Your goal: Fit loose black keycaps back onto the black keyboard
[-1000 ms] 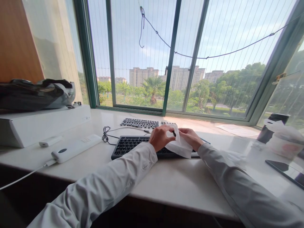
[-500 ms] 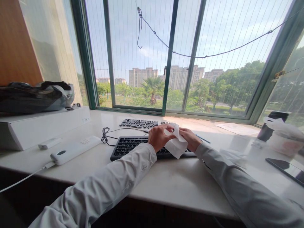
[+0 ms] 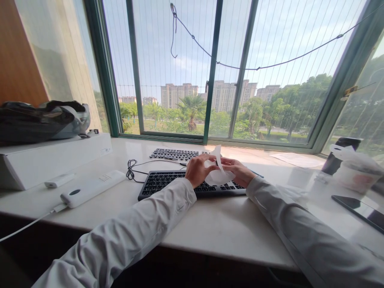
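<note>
Over the keyboard [image 3: 162, 185], my left hand [image 3: 196, 170] is closed, its thumb and fingers pinching a small dark piece that looks like a keycap [image 3: 217, 163]. A white tissue [image 3: 218, 177] wraps partly around this piece, with one corner standing up. My right hand [image 3: 240, 173] is closed on the tissue from the other side; its fingertips are partly hidden by it. The black keyboard has its keycaps off across the visible part. Behind it, rows of loose dark keycaps [image 3: 174, 153] lie on the white desk [image 3: 210, 232].
A black cable [image 3: 132, 171] lies coiled left of the keyboard. Further left are a white power bank [image 3: 93, 188], a small white box-shaped item [image 3: 59, 181] and a white box [image 3: 54, 160]. At right are a phone [image 3: 360, 212], a plastic-bagged container [image 3: 357, 176] and paper [image 3: 297, 160].
The tissue has turned and folded in my hands; its lower corner no longer hangs over the keyboard's front edge, and another corner now points up. My right fingers have shifted closer to the left ones.
</note>
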The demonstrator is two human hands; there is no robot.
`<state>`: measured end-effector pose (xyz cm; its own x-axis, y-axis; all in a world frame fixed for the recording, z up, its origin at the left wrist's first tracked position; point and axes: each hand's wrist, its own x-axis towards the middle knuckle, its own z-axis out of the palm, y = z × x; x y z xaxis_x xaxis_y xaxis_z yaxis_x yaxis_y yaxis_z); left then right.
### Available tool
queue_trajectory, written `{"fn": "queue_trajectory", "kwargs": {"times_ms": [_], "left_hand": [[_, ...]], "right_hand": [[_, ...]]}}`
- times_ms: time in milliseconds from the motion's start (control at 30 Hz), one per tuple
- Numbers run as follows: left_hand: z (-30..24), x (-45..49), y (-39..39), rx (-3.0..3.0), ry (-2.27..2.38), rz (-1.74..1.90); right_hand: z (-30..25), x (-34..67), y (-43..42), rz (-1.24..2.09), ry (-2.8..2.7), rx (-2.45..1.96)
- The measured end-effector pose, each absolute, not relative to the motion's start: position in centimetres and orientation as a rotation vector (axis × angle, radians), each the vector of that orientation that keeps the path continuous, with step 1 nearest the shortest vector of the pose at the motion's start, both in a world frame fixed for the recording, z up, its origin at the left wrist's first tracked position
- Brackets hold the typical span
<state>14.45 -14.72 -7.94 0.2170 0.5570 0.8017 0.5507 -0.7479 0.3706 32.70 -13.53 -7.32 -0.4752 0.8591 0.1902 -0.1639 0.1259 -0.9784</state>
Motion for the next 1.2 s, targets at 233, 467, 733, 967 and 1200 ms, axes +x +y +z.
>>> {"fn": "queue_trajectory", "kwargs": {"times_ms": [233, 467, 733, 967, 1200], "left_hand": [[-8.0, 14.9, -15.3, 2.482, 1.112, 1.541], [-8.0, 15.2, -15.3, 2.443, 1.121, 1.586], [-7.7, 15.0, -15.5, 2.507, 1.111, 1.542], [-7.9, 15.2, -15.6, 2.541, 1.061, 1.507], [-7.9, 15.0, -15.2, 2.468, 1.137, 1.560]], "right_hand": [[-8.2, 32.7, -12.8, 1.397, -1.541, -0.845], [-8.0, 32.5, -12.8, 1.388, -1.486, -0.803], [-7.3, 32.9, -13.8, 1.547, -1.528, -0.715], [-8.4, 32.5, -12.6, 1.423, -1.442, -0.884], [-7.5, 32.8, -13.5, 1.546, -1.501, -0.731]]}}
